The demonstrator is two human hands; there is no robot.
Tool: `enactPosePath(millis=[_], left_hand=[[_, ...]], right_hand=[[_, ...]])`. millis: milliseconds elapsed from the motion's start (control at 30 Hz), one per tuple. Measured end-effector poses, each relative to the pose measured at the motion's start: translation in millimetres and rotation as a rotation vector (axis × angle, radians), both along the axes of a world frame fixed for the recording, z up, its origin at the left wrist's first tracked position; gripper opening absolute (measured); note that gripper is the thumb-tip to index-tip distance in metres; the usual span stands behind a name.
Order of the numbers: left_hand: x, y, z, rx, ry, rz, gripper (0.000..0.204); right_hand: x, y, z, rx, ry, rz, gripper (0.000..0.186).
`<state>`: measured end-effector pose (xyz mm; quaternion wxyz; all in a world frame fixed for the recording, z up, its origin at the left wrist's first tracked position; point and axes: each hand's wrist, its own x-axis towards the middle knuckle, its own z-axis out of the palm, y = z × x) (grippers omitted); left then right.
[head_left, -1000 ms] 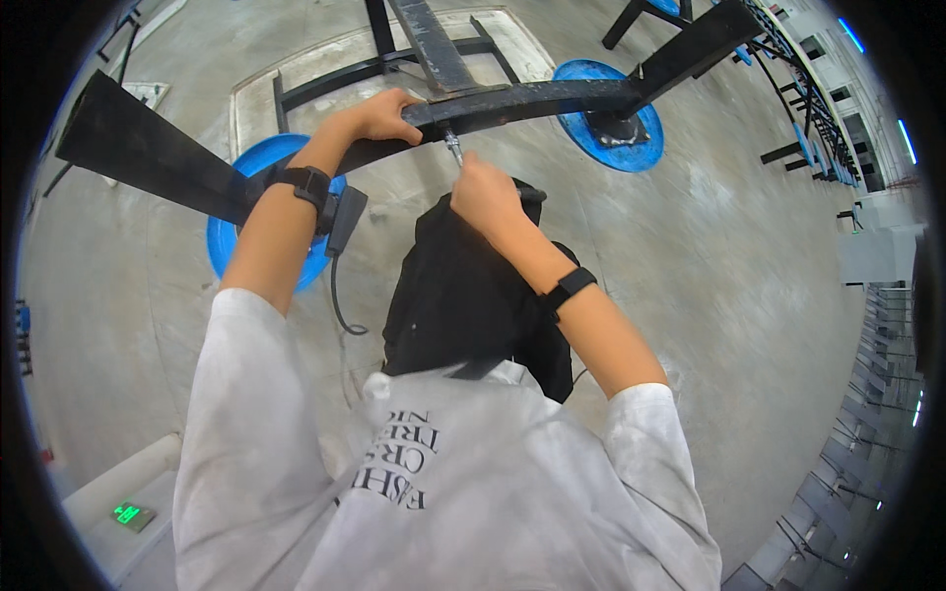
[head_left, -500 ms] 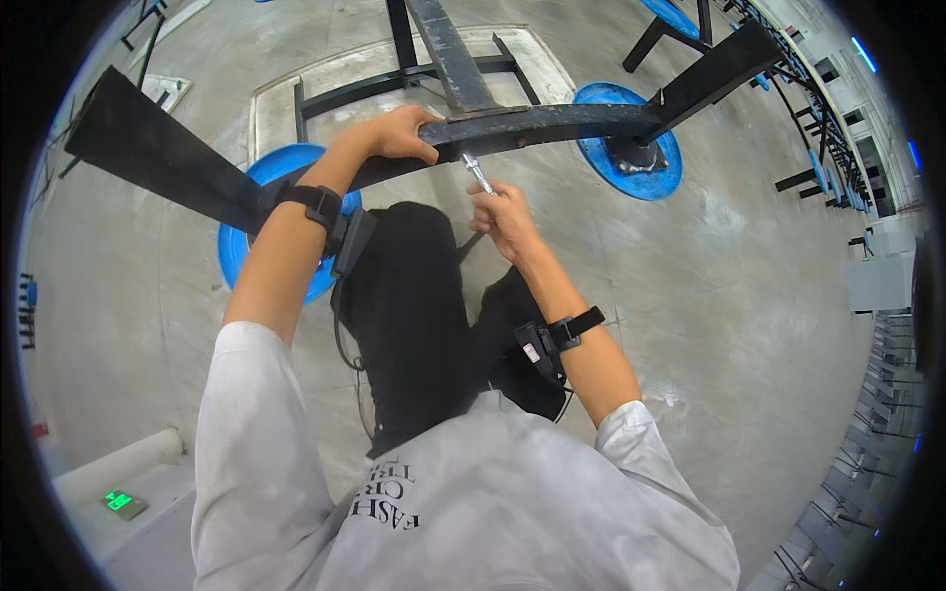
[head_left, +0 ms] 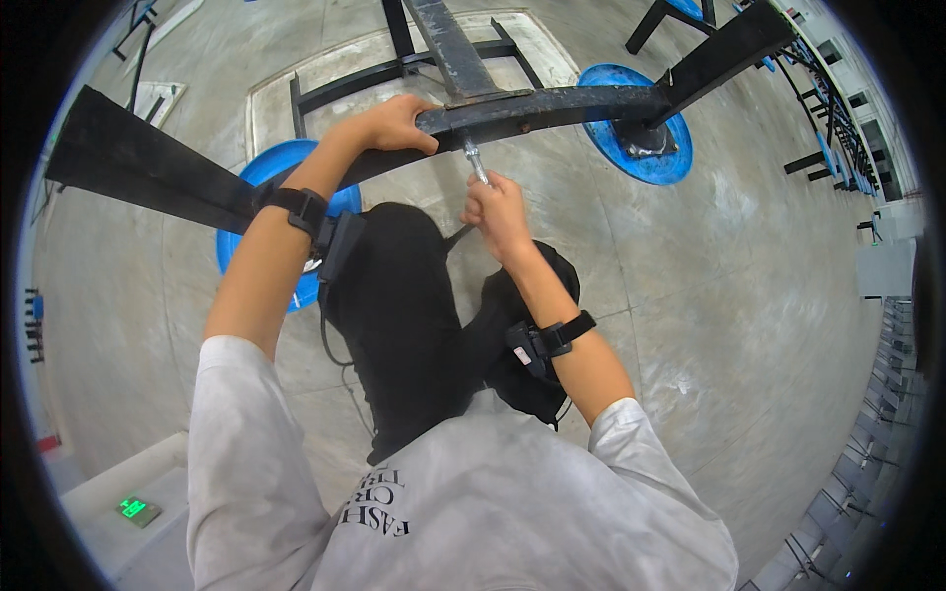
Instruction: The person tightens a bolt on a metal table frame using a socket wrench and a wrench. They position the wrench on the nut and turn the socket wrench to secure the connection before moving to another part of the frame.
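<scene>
My left hand (head_left: 394,125) is wrapped over the black metal beam (head_left: 572,106), its thumb on the near side and its other fingers out of sight behind. Closed in my right hand (head_left: 498,215) is a silver socket wrench (head_left: 473,156), its tip up against the near underside of that beam. My fist covers most of its lower end. A flat plate (head_left: 488,99) joins the beam to a scuffed black bar (head_left: 445,49) running away from me. The fastener at the tool's tip is too small to make out.
Thick black legs slant up from both beam ends, the left leg (head_left: 148,163) and the right leg (head_left: 729,57). They rise from blue round discs, left (head_left: 229,258) and right (head_left: 680,163). Behind lies a pale rectangular panel (head_left: 266,108). Cables hang by my left knee.
My right hand and the wrench have shifted slightly up and left, and the wrench stands steeper. My left hand keeps its hold on the beam. The view has tilted a little.
</scene>
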<state>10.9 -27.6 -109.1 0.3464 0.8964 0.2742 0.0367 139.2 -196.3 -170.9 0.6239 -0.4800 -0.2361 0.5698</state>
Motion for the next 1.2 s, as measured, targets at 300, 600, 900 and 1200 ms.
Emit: enactPosePath(millis=[300,600,900,1200], left_hand=[[7,-5,4,0.009,0.033,-0.026,0.054],[1,-4,-7,0.043,-0.067,0.0,0.051],[3,13,-24,0.074,-0.077,-0.062,0.055],[6,3,-4,0.137,-0.025,0.008,0.055]], right_hand=[[15,-3,0,0.179,-1.272,-0.165,0.011],[6,-1,43,-0.006,-2.128,0.401,0.02],[26,-112,-11,-0.239,-1.308,0.168,0.036],[-13,-129,-22,-0.458,-1.328,0.413,0.056]])
